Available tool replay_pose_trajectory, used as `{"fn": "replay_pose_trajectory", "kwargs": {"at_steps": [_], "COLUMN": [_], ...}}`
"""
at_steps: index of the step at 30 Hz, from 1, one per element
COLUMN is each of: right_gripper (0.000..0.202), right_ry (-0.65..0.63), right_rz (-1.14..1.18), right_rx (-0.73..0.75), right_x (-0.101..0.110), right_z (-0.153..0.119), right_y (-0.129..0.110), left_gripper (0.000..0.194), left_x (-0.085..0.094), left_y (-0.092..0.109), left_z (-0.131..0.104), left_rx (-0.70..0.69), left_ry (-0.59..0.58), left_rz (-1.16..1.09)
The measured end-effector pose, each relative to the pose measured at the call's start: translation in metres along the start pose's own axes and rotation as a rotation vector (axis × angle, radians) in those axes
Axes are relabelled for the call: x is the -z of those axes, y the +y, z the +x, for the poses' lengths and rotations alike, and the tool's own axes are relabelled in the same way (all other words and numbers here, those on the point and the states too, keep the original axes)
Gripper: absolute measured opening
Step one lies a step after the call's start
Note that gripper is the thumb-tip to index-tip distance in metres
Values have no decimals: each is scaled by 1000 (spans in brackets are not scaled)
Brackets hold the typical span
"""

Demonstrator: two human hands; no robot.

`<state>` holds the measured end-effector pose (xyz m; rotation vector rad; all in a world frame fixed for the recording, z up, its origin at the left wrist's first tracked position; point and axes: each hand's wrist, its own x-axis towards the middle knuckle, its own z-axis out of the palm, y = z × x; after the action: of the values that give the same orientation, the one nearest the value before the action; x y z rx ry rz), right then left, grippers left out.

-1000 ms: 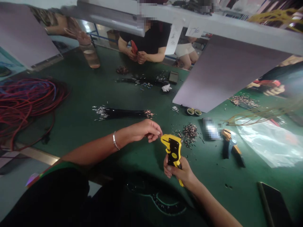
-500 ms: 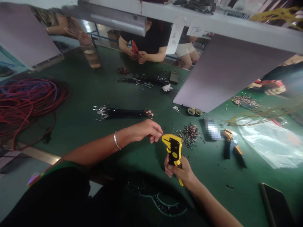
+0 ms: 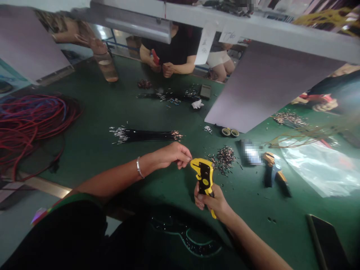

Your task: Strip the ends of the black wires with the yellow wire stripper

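My right hand (image 3: 211, 200) is wrapped around the handles of a yellow and black wire stripper (image 3: 203, 173), held upright with its jaws toward the left. At the tip of those jaws, my left hand (image 3: 180, 154) is closed in a pinch; whatever sits between its fingertips is too small to make out. Beyond the left hand lies a bundle of black wires (image 3: 150, 135), with silvery ends on the left and coppery ends on the right. A heap of short cut wire scraps (image 3: 224, 160) is just right of the stripper's head.
Another tool with orange and dark handles (image 3: 272, 170) lies to the right, near a clear plastic bag (image 3: 323, 170) and a phone (image 3: 327, 240). Coils of red and blue cable (image 3: 30, 123) spread at left. Tape rolls (image 3: 230, 132) sit by a slanted panel (image 3: 267, 82). Co-workers sit across and at right.
The whole view has shifted slightly. My hands and the wire stripper keep nearly the same pose, with the jaws still at my left fingertips. Across the table, a co-worker's red tool has tilted.
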<state>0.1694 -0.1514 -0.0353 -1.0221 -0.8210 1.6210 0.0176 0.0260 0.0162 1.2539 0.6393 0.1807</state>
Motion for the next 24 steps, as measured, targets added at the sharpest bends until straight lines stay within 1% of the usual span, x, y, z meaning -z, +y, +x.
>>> {"fn": "replay_pose_trajectory", "kwargs": {"at_steps": [2, 7, 11, 16, 20, 24], "right_gripper": [24, 23, 22, 21, 18, 20], "right_ry": [-15, -5, -8, -51, -76, -84], "right_rz": [19, 61, 95, 122, 122, 125], "right_rx": [3, 2, 3, 13, 11, 21], "right_x": [1, 0, 1, 5, 7, 6], "right_z": [1, 0, 2, 4, 3, 3], "right_y": [1, 1, -1, -1, -2, -4], "left_gripper": [4, 5, 6, 6, 5, 5], "left_x": [1, 0, -2, -6, -8, -9], "left_y": [-1, -1, 3, 7, 8, 10], "left_z": [1, 1, -2, -6, -7, -8], "left_rx": [-1, -10, -22, -37, -36, -35], "left_ry": [17, 0, 40, 101, 98, 108], "left_rz": [9, 9, 31, 44, 47, 21]}}
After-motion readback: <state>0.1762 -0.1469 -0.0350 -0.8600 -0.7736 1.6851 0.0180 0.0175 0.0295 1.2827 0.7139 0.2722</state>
